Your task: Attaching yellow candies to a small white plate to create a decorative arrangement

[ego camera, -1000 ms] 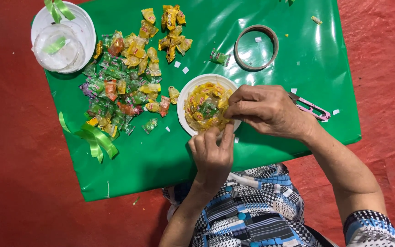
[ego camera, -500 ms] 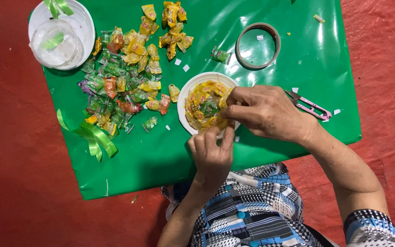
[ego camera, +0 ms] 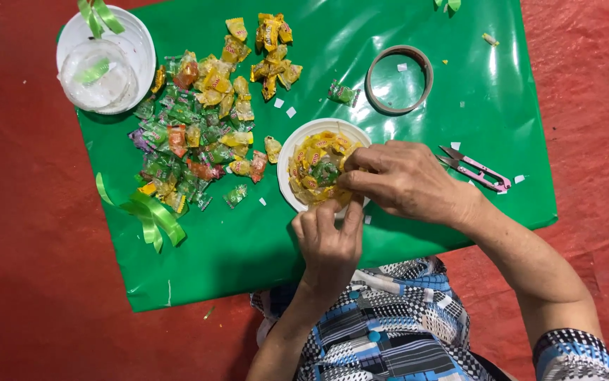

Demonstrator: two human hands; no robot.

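The right hand [ego camera: 406, 180] reaches over the white plate [ego camera: 291, 152] from the right side, its fingers bent and pinching a yellow wrapped candy at the plate's right edge. The left hand [ego camera: 329, 236] comes from below; its fingertips press on the near rim, it seems to keep the plate from sliding on the smooth green sheet [ego camera: 248, 240]. On the plate lies a ring of yellow candies [ego camera: 311, 169] with a green one in the middle. To the left is a loose pile of mixed candies [ego camera: 191, 141], near enough to pick from. Pink snips [ego camera: 477, 169] lie just beside the right wrist, a tape roll [ego camera: 398, 79] behind the plate, green ribbon [ego camera: 150, 215] at far left.
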